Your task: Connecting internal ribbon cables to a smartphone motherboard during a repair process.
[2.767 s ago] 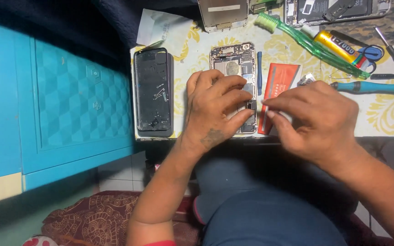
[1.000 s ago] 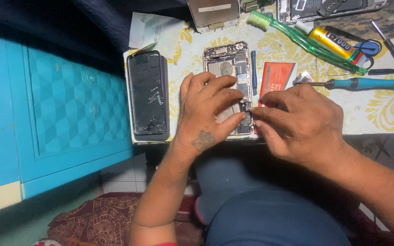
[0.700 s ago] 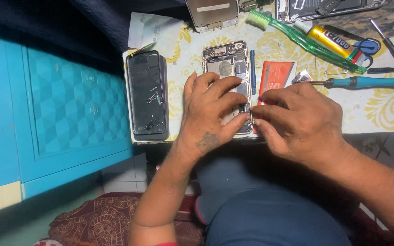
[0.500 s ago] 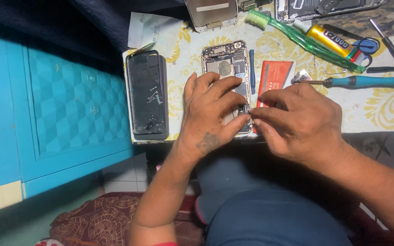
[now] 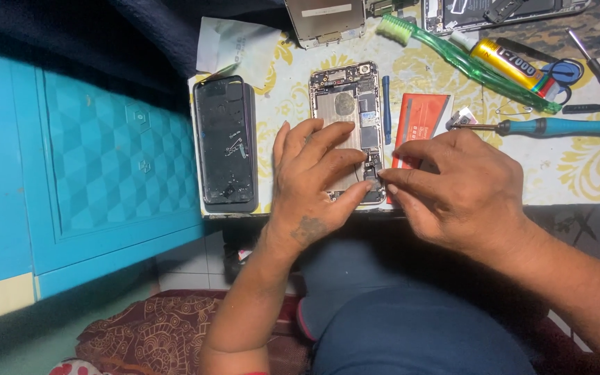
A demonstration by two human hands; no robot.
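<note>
An opened phone body (image 5: 347, 104) with bare circuitry lies near the front edge of a patterned white-and-yellow table (image 5: 578, 173). My left hand (image 5: 317, 177) rests flat over its lower half, fingers spread and pressing it down. My right hand (image 5: 453, 191) comes in from the right, thumb and forefinger pinched together at the phone's lower right corner; whatever small part they pinch is hidden. A detached black phone screen (image 5: 225, 142) lies to the left of my left hand.
A red card (image 5: 421, 118) and a thin blue tool (image 5: 386, 110) lie beside the phone. A teal-handled screwdriver (image 5: 557, 127), green toothbrush (image 5: 463, 59), yellow glue tube (image 5: 508, 66) and other phone parts (image 5: 328, 21) sit further back. A turquoise cabinet (image 5: 92, 160) stands left.
The view has shifted slightly. My right hand's fingertips have moved in a little closer to the phone's lower right corner; my left hand stays pressed on the phone.
</note>
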